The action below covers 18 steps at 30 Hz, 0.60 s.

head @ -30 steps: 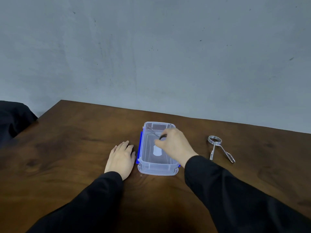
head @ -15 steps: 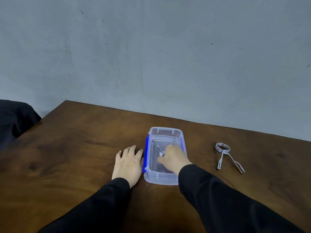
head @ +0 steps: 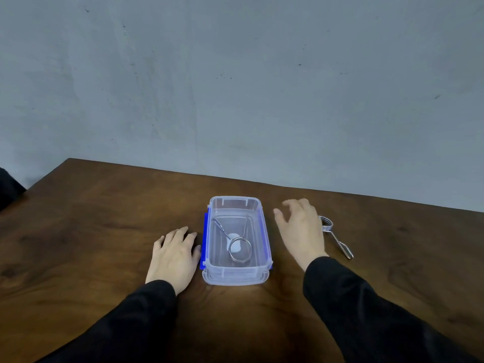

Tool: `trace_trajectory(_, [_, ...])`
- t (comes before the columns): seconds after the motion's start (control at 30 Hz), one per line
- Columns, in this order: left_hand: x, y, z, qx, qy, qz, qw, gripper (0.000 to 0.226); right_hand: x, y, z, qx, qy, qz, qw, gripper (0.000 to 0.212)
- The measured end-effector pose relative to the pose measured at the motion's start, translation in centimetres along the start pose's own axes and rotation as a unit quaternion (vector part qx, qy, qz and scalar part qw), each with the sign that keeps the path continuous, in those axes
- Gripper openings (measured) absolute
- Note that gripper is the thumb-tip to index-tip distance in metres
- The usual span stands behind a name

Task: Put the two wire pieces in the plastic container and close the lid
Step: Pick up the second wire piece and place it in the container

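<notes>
A clear plastic container (head: pixel 235 277) with blue side clips stands open in the middle of the brown table. One coiled wire piece (head: pixel 239 248) lies inside it, its two legs pointing away from me. The second wire piece (head: pixel 336 238) lies on the table to the right of the container. My right hand (head: pixel 301 229) hovers between the container and that wire piece, fingers spread and empty, partly covering the wire's coil. My left hand (head: pixel 175 255) rests flat on the table against the container's left side. No lid is in view.
The wooden table (head: pixel 104 231) ends at a grey wall along its far edge. A dark object (head: pixel 7 189) sits at the far left edge of the view. Black sleeves cover both my forearms.
My right hand has let go of the first wire piece inside the container, and has moved out to the right toward the second one. The left hand has stayed put.
</notes>
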State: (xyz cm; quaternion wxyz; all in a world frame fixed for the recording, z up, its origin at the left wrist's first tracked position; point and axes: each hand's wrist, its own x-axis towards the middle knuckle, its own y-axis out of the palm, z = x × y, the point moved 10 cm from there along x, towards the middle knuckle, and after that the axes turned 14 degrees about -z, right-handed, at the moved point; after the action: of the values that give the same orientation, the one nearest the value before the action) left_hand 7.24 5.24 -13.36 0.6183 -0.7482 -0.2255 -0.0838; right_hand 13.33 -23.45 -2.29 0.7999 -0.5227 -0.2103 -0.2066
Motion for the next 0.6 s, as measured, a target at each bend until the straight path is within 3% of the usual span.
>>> trace_trajectory(0.1, [0.0, -0.1, -0.1, 0.004, -0.003, 0.000, 1.000, 0.038, -0.9, 0.8, -10.0, -0.100, 0.178, 0.067, 0.977, 0.075])
trace_trajectory(0.2, [0.1, -0.1, 0.0, 0.006, -0.006, -0.002, 1.000, 0.039, -3.1, 2.2, -14.9, -0.139, 0.248, 0.175, 0.943, 0.104])
trace_trajectory(0.43, [0.0, -0.2, 0.1, 0.003, -0.007, -0.010, 1.000, 0.038, -3.2, 2.7, -14.4, -0.122, 0.221, 0.176, 0.951, 0.082])
trace_trajectory(0.6, [0.0, -0.4, -0.3, -0.001, -0.003, -0.009, 1.000, 0.037, -1.8, 1.4, -9.2, 0.031, 0.223, 0.153, 0.962, 0.082])
